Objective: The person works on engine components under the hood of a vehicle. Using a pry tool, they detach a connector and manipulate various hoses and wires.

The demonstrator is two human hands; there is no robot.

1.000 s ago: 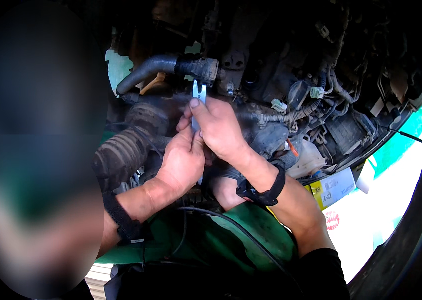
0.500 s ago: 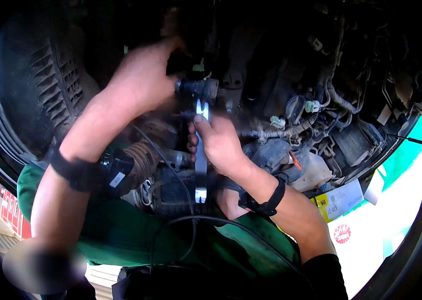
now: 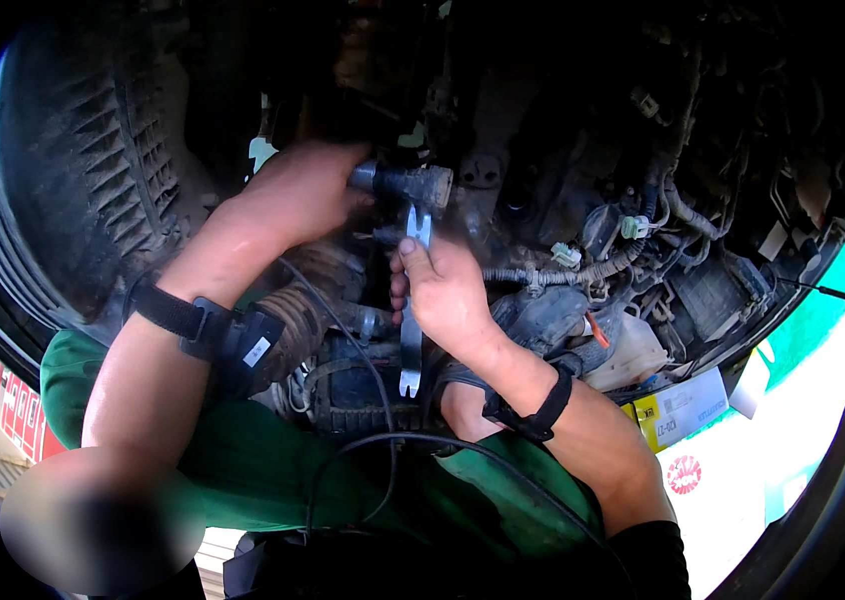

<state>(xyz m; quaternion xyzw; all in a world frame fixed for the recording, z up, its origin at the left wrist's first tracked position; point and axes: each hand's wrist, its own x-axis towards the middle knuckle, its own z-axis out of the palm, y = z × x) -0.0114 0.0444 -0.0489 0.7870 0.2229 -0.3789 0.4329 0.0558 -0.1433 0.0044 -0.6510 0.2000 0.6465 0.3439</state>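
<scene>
Item held: a flat metal bar (image 3: pixel 411 340), located directly below the end of the dark hose (image 3: pixel 405 183). The bar's long axis runs nearly upright in view; its upper end points at the hose, its lower end points away from it, toward the person, with a slight lean to the left. Contact between the upper tip and the hose cannot be confirmed.

Markings: below and well to the right of the hose, a white-and-yellow box (image 3: pixel 691 400) carries dark print and a code patch. Beneath that box, a round red stamp (image 3: pixel 684 475) shows on a white surface. Below and left of the hose, a black module (image 3: pixel 235 342) bears a small white label (image 3: pixel 257 350), too small to read.

Condition of bar: silver, bright at both ends, darker along the lower shaft; each end is notched into a fork.

Hands: the right hand (image 3: pixel 451 290), below the hose, is clamped around the bar, thumb along its face. The left hand (image 3: pixel 303 195) lies at the hose's left portion; its fingers are blurred and hidden, so its grip cannot be determined.
</scene>
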